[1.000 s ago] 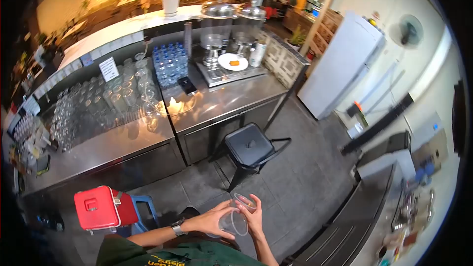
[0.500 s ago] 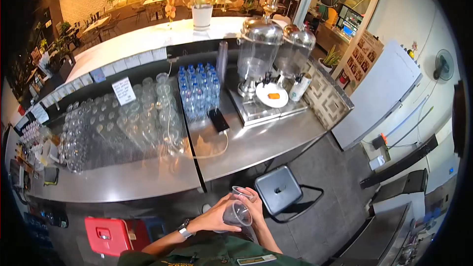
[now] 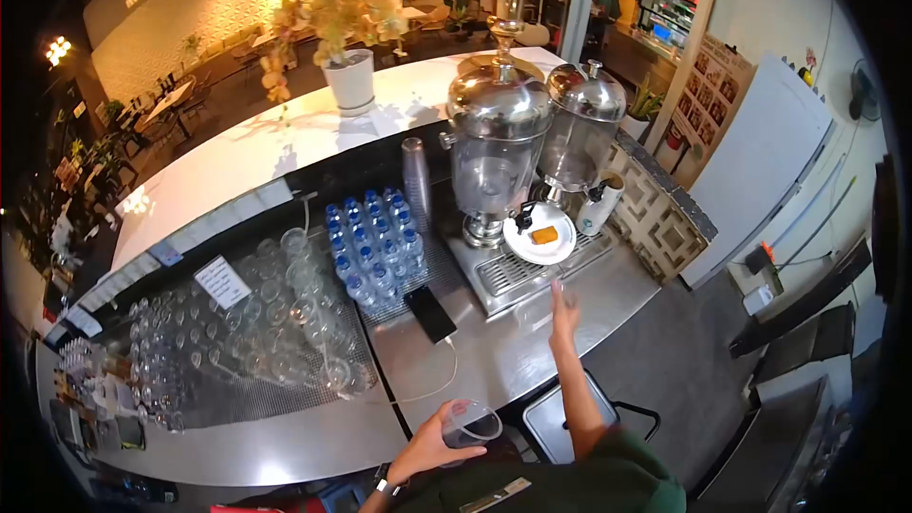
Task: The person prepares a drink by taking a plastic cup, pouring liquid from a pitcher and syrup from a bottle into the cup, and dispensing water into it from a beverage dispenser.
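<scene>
My left hand (image 3: 432,444) is wrapped round a clear plastic cup (image 3: 472,426) near the counter's front edge. Out over the counter reaches my right hand (image 3: 563,312), fingers apart and holding nothing, just below a white plate (image 3: 517,246) with an orange-brown piece (image 3: 543,236) on it. The plate stands at the drip tray (image 3: 503,277), in front of two clear drink dispensers with metal lids, one nearer (image 3: 493,176) and one to its right (image 3: 581,138). A white cylindrical container (image 3: 598,209) is right of the plate.
Blue-capped water bottles (image 3: 375,252), a stack of clear cups (image 3: 416,176) and a black phone (image 3: 430,313) on a cable stand mid-counter. Upturned glasses (image 3: 275,309) fill the left side. A black stool (image 3: 551,418) is under my right arm. A potted plant (image 3: 350,84) stands on the ledge.
The view has moved closer to the counter. My right hand has left the cups and stretched forward toward the plate. My left hand keeps hold of a cup.
</scene>
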The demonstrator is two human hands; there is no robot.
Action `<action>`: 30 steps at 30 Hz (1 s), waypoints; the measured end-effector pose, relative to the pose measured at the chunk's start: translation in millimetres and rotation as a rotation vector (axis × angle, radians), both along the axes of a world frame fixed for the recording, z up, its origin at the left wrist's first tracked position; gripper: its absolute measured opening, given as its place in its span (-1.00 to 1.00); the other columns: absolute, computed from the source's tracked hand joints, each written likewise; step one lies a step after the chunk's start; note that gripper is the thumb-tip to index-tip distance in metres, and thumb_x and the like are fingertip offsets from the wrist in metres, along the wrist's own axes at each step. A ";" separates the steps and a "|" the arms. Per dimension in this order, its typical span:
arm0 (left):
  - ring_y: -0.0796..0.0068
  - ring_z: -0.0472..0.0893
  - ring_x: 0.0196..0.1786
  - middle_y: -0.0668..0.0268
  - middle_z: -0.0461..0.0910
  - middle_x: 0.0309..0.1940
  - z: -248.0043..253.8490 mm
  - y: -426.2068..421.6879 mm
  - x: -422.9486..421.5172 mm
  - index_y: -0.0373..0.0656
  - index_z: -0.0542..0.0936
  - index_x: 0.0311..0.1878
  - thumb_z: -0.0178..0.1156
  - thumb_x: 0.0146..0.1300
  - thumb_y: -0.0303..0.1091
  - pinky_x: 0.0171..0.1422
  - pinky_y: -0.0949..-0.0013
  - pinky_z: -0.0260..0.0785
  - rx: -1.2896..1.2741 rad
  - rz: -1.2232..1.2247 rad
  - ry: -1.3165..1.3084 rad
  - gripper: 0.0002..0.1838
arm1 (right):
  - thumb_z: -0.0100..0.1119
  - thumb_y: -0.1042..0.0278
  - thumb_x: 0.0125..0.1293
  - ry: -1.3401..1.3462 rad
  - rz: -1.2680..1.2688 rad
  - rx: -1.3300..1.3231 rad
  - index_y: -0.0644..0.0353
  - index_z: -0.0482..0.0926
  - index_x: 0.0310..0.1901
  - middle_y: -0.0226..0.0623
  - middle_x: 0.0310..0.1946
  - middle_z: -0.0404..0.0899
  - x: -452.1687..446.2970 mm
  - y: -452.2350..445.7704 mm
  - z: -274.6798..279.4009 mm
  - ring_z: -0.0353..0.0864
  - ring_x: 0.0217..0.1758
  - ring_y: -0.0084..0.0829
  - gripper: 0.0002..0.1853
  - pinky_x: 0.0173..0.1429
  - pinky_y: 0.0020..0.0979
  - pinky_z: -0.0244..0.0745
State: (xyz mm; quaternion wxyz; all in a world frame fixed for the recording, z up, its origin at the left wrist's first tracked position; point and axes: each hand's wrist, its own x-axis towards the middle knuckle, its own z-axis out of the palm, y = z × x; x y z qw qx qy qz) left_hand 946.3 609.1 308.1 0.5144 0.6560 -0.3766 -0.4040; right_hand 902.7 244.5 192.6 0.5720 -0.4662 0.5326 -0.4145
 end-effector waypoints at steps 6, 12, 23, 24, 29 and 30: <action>0.25 0.39 0.35 0.06 0.41 0.23 6.5 -52.5 39.2 -0.27 0.24 0.35 0.60 -0.10 -0.25 0.46 0.23 0.21 0.033 0.012 0.039 -0.03 | 0.59 0.15 -0.02 -0.112 -0.127 -0.386 0.40 0.08 0.38 0.09 0.25 0.35 118.3 -175.2 1.7 0.38 0.29 -0.19 0.06 0.37 -0.25 0.25; 0.21 0.44 0.32 0.06 0.45 0.20 -5.4 -71.5 76.5 -0.22 0.29 0.33 0.58 -0.09 -0.11 0.43 0.22 0.25 0.108 0.205 0.067 -0.05 | 0.47 0.62 -0.08 -0.212 -0.047 -0.772 0.27 0.07 0.36 -0.02 0.28 0.24 199.9 -224.9 -67.3 0.32 0.32 -0.20 -0.03 0.48 -0.23 0.14; 0.18 0.47 0.29 0.05 0.47 0.20 -21.7 -83.3 94.6 -0.22 0.24 0.36 0.58 -0.09 -0.02 0.41 0.21 0.28 0.189 0.325 0.085 0.01 | 0.29 0.62 0.04 0.194 0.046 -0.597 0.39 0.19 0.30 -0.02 0.22 0.32 225.4 -251.3 -98.3 0.35 0.29 -0.22 -0.25 0.41 -0.25 0.21; 0.18 0.47 0.30 0.05 0.47 0.21 -20.3 -84.6 95.0 -0.22 0.24 0.36 0.58 -0.09 -0.02 0.41 0.22 0.27 0.196 0.318 0.085 0.02 | 0.28 0.61 0.06 0.196 0.065 -0.591 0.39 0.20 0.30 -0.03 0.22 0.33 222.7 -254.0 -102.4 0.36 0.28 -0.22 -0.27 0.40 -0.26 0.22; 0.21 0.43 0.31 0.11 0.42 0.23 -20.0 -86.8 97.0 -0.22 0.24 0.35 0.60 -0.11 -0.14 0.43 0.21 0.25 0.273 0.339 0.118 0.00 | 0.24 0.59 0.11 0.201 0.130 -0.559 0.38 0.24 0.28 -0.04 0.20 0.36 216.3 -268.2 -116.3 0.38 0.27 -0.23 -0.34 0.38 -0.26 0.25; 0.21 0.43 0.31 0.11 0.43 0.23 -19.1 -86.9 98.0 -0.22 0.25 0.35 0.60 -0.10 -0.13 0.42 0.21 0.26 0.282 0.353 0.124 -0.01 | 0.24 0.58 0.13 0.208 0.148 -0.558 0.38 0.25 0.27 -0.05 0.20 0.37 214.6 -269.9 -118.4 0.38 0.26 -0.23 -0.36 0.38 -0.26 0.25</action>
